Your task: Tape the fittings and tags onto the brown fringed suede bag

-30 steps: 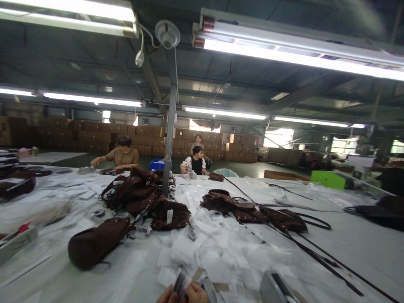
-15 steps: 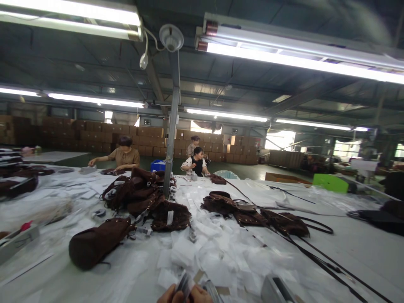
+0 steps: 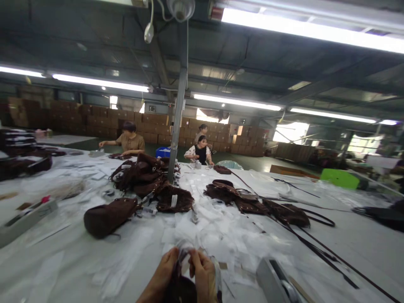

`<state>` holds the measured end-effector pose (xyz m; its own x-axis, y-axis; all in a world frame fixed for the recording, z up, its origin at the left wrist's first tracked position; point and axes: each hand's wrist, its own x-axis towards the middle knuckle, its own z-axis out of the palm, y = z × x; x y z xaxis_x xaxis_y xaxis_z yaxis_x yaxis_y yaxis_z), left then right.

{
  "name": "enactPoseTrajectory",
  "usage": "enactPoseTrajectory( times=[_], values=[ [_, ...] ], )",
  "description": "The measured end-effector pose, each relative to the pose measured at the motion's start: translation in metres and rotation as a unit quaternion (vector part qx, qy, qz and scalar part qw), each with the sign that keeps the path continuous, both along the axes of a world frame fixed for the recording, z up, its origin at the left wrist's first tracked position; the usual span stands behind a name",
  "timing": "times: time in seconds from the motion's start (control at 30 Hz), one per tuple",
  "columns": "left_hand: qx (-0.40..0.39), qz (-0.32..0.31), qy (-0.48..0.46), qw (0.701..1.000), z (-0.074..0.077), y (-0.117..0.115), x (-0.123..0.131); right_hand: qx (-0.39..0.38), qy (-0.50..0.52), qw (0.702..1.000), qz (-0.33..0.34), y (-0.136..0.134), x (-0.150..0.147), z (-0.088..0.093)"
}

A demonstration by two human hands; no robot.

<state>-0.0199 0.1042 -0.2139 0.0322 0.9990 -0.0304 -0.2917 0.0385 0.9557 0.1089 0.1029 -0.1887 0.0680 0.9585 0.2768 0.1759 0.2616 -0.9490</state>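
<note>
My left hand (image 3: 162, 273) and my right hand (image 3: 203, 273) meet at the bottom middle of the view, fingers pinched together on a small dark brown piece (image 3: 183, 269) with something thin and shiny at its top. Both hands hover over the white table (image 3: 347, 244), just in front of a heap of white paper scraps (image 3: 221, 235). A stuffed brown bag (image 3: 109, 216) lies to the left of my hands. A grey tape dispenser (image 3: 274, 282) rests by my right hand.
A pile of brown fringed bags (image 3: 151, 181) surrounds a metal pole (image 3: 176, 126). More brown bags and long straps (image 3: 271, 210) stretch to the right. Three people work at the table's far side. A long white box (image 3: 25, 216) sits at left. Cardboard cartons line the back wall.
The view has tipped downward, so my hands show more fully. Both hands have risen into view with the dark piece pinched between them. A person at the back now stands clearer behind the seated one.
</note>
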Motion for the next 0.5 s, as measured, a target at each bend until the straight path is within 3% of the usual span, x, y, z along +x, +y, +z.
enactPoseTrajectory(
  times=[0.13, 0.27, 0.5],
  values=[
    [-0.066, -0.007, -0.100, 0.993, 0.002, -0.005, -0.017, -0.003, -0.009, 1.000, 0.009, 0.000, 0.016, 0.031],
    [-0.073, -0.048, -0.121, 0.989, 0.008, -0.006, -0.020, 0.050, -0.111, 0.983, 0.135, 0.014, 0.026, 0.057],
    [-0.044, -0.089, -0.095, 0.991, 0.007, -0.003, -0.020, -0.030, -0.189, 0.920, 0.342, 0.032, 0.015, 0.066]
  ],
)
